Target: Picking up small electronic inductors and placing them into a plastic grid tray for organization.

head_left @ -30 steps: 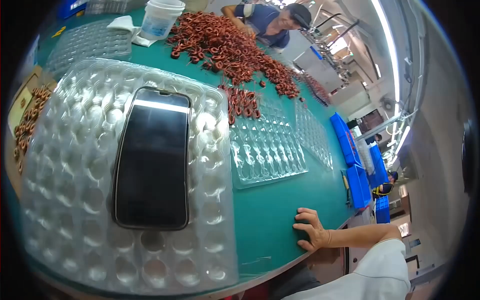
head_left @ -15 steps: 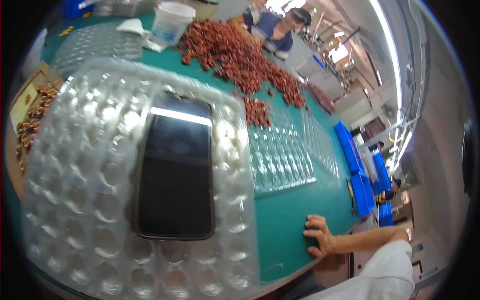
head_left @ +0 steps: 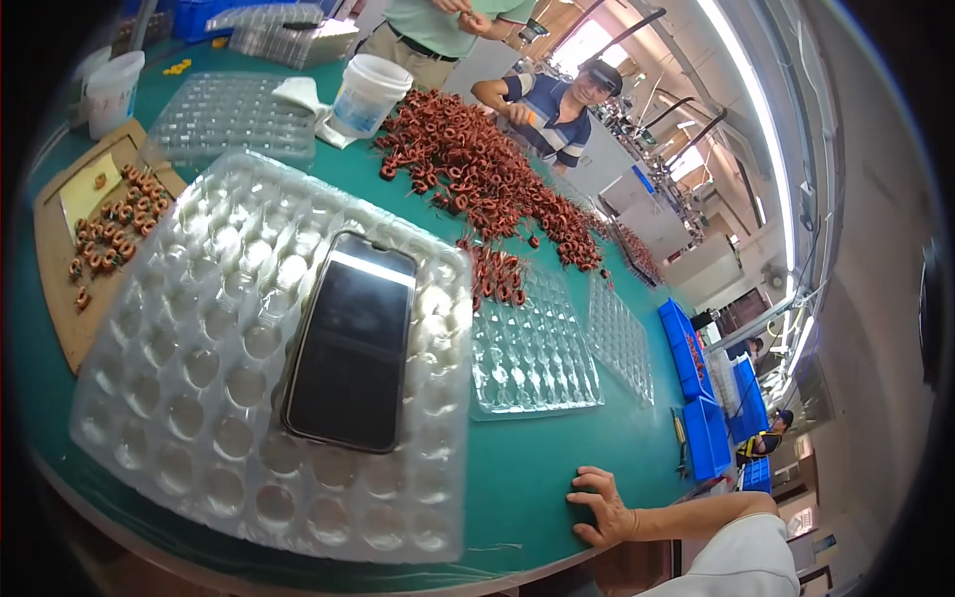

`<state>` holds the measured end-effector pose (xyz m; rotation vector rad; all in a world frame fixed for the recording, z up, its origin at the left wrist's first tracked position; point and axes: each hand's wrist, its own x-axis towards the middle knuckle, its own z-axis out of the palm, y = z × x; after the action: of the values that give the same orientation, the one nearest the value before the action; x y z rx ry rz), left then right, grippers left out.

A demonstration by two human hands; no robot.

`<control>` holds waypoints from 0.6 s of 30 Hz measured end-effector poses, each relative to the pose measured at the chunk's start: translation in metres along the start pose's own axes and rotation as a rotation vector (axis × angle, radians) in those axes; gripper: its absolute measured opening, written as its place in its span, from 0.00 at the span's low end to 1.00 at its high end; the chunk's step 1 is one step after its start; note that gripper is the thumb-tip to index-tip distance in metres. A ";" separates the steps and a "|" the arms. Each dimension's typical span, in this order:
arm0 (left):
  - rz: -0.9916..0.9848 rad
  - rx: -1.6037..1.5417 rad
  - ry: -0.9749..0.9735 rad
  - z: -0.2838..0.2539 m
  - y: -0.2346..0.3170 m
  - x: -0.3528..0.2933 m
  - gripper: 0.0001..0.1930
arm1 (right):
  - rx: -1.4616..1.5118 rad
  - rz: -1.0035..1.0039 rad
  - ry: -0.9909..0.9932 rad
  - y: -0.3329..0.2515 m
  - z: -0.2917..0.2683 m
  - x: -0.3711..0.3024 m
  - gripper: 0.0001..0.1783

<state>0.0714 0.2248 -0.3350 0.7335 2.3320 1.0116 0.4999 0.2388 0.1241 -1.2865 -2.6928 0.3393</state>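
Observation:
My right hand rests on the green tabletop by its near edge. Its fingers are spread and slightly bent, and nothing is in them. My left hand is out of the picture. To the left of my right hand lies a clear plastic tray with round pockets. A dark-screened phone lies flat on that tray. Beyond, another clear tray is partly filled with red ring-shaped coils, and a third clear tray lies beside it.
A big heap of red coils covers the far table. Copper-coloured rings lie on a board at left. White buckets and blue bins stand around. Opposite are a seated person and a standing person.
The view has shifted, so more of the far side, including the standing person, now shows. My right hand stays on the table edge; the phone still lies on the tray.

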 end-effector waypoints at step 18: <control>0.962 0.580 -0.736 -0.100 0.033 -0.244 0.03 | 0.090 -0.101 0.368 -0.027 -0.107 -0.154 0.20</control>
<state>0.1986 0.0371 -0.1959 2.1376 1.5421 0.2134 0.5993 0.1176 0.2300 -1.0637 -2.3918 0.1869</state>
